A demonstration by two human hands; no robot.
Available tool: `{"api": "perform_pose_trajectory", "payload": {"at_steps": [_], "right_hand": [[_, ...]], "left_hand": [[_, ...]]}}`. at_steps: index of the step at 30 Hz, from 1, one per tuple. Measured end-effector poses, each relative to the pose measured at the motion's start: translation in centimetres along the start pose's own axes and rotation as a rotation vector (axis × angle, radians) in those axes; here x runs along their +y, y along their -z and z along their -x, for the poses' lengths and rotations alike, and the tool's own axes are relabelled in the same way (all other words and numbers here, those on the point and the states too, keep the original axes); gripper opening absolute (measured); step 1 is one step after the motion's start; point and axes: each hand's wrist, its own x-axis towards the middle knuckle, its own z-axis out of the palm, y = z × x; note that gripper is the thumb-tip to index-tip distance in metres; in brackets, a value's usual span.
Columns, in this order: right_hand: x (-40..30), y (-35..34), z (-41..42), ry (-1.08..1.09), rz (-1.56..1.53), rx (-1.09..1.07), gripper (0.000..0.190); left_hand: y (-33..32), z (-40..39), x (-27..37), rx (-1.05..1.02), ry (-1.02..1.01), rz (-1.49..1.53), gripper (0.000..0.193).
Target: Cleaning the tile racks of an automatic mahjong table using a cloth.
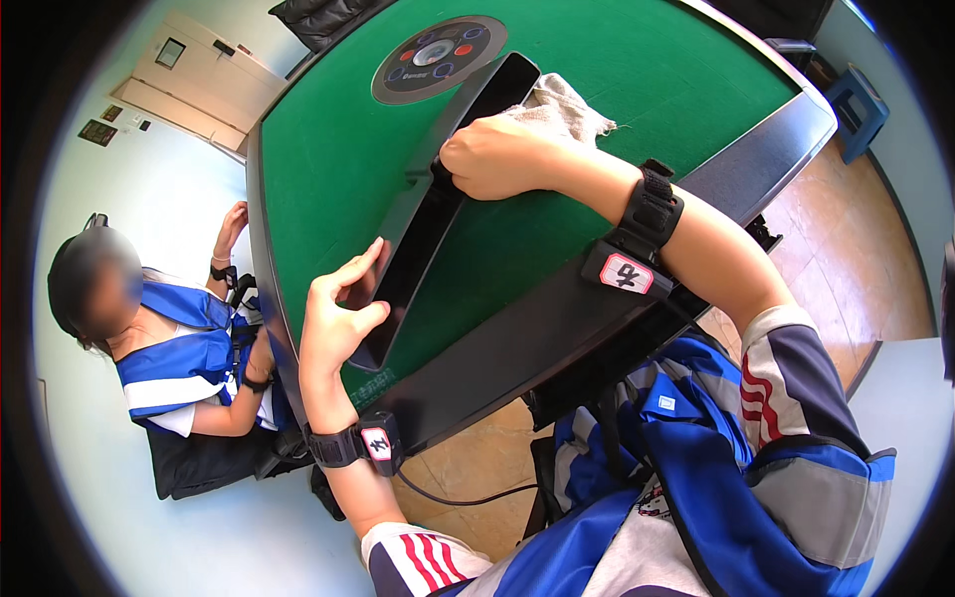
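A long black tray-like trough (403,250) slants across the green felt top of a mahjong table (634,67), its hollow side towards me. My left hand (336,306) holds its near end, thumb on the inner side and fingers along the outer wall. My right hand (496,158) is curled into a fist against the trough's middle, knuckles at the inner edge. Whatever lies inside that fist is hidden. A crumpled grey-beige cloth (563,108) lies just beyond the right hand, partly covered by it and by the trough.
A round control panel (439,58) with buttons is set into the felt. Along my side runs the dark table rim (515,351). At the left sits another person (186,336) in a blue vest, one hand near the table edge. A blue stool (858,112) stands far right. A cable (470,501) hangs from my left wrist device.
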Motion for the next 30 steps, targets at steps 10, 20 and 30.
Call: {"api": "perform_pose_trajectory", "payload": {"at_steps": [10,20,30], "right_hand": [[-0.3,-0.6,-1.0,-0.036,-0.128,-0.287,0.025],[0.4,1.1,-0.8,-0.160,-0.214,-0.423,0.033],[2.4,2.5,0.4,-0.005,-0.685,-0.270,0.028]], "left_hand": [[-0.1,-0.1,0.4,-0.023,0.027,-0.063,0.066],[-0.6,-0.2,0.9,0.025,0.041,-0.196,0.063],[0.1,-0.5,0.3,-0.010,0.158,-0.067,0.059]]}}
